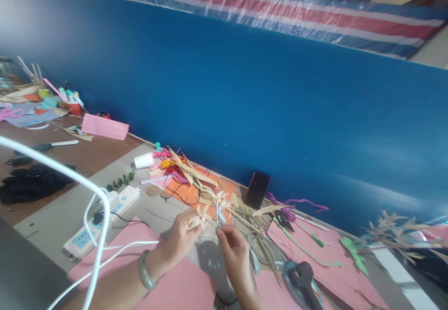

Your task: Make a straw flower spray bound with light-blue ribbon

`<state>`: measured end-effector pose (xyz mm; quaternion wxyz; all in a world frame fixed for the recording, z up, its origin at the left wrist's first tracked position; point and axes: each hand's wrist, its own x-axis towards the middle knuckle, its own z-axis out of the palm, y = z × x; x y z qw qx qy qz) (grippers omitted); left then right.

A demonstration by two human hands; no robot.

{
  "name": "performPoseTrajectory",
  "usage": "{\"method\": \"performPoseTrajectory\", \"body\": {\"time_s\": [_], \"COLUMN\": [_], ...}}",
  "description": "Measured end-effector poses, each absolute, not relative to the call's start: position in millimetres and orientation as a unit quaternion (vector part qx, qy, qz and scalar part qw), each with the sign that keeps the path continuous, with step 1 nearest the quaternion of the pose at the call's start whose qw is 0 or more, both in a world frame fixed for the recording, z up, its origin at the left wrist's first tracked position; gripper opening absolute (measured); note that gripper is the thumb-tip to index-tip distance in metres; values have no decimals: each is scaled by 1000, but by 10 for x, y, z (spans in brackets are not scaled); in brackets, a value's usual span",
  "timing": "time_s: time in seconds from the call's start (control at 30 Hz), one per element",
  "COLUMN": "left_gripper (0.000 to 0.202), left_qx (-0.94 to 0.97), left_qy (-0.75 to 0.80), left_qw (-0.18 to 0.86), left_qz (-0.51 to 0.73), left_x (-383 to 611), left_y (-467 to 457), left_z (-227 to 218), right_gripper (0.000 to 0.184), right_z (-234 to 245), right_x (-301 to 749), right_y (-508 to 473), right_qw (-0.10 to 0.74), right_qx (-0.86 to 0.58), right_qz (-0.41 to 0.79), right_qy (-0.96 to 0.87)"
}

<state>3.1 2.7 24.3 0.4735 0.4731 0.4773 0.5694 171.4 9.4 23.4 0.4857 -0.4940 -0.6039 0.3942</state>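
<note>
Pinches pale flower (202,217) in closed left hand (179,236), thin stem (217,213) in closed right hand (235,250); probably light, fragile; best gripped below petals.

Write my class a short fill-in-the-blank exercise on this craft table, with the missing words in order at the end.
1. The left hand holds a pale ____ with spread petals.
2. The right hand pinches a thin stem, while the bracelet circles the ____ wrist.
3. The dark phone stands before a panel coloured ____.
4. The paper sheet between the forearms is ____.

Missing words: flower; left; blue; pink.
</note>
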Motion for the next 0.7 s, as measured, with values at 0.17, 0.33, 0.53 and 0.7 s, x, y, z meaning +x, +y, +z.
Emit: {"method": "performPoseTrajectory", "body": {"time_s": [0.17, 0.33, 0.53, 0.7], "left_gripper": [21, 24, 18, 17], "left_qx": [509, 528, 594, 614], "left_qy": [484, 484, 478, 491], "left_qw": [424, 408, 346, 324], "left_qz": [572, 566, 547, 526], "left_x": [30, 26, 8, 8], "left_y": [20, 34, 55, 59], "left_z": [277, 267, 272, 279], "right_gripper": [27, 25, 25, 28], "right_z": [228, 169, 192, 234], "right_x": [1717, 1732, 1736, 1738], "right_y": [96, 111, 112, 121], "right_qw": [495, 502, 510, 509], "right_qx": [-499, -499, -496, -508], "right_qz": [395, 410, 425, 435], "right_qy": [-592, -574, -560, -542]}}
